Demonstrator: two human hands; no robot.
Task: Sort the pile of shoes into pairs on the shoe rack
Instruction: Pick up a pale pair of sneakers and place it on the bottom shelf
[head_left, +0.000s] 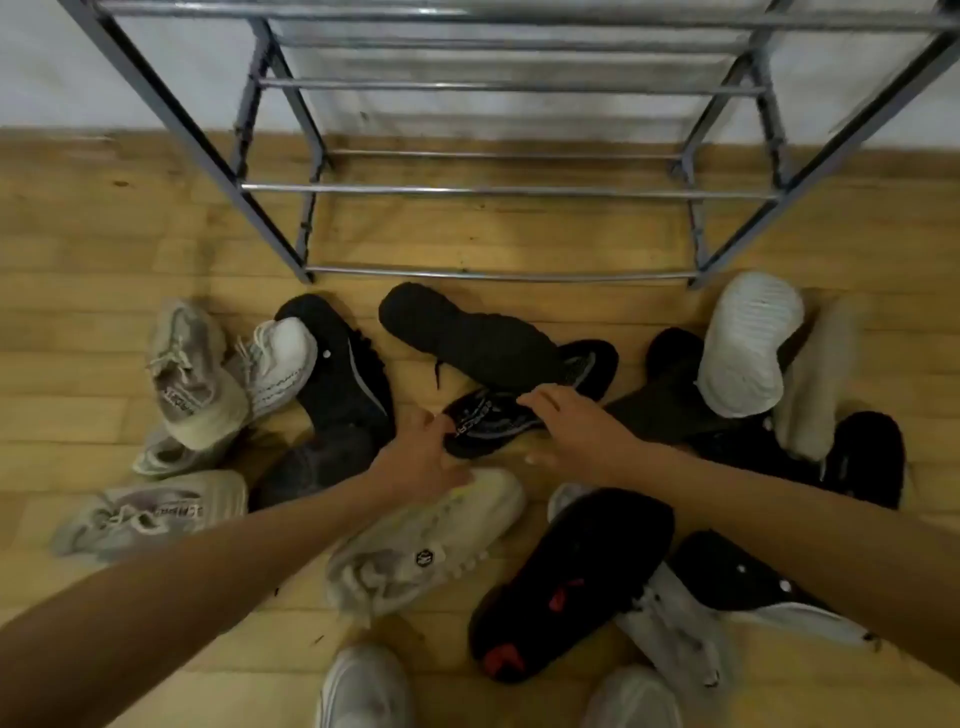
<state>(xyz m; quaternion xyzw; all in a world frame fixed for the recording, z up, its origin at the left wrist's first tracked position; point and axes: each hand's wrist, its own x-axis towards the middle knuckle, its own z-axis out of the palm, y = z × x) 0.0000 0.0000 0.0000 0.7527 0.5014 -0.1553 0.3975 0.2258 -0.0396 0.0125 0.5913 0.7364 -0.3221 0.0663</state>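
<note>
A black sneaker (488, 423) with white lettering lies in the middle of the pile on the wooden floor. My left hand (421, 457) grips its near end. My right hand (576, 431) lies over its far side with fingers curled on it. Another black shoe (467, 338) lies sole-up just behind it. A second black sneaker (343, 374) rests to the left. The grey metal shoe rack (498, 189) stands against the wall behind the pile, with no shoes on the bars in view.
Beige and white sneakers (208, 384) lie at the left. A cream sneaker (431, 545) sits under my left wrist. A black sole with red marks (566, 582) is near right. A white sole (748, 343) and dark shoes lie at right. My own light shoes (363, 691) show below.
</note>
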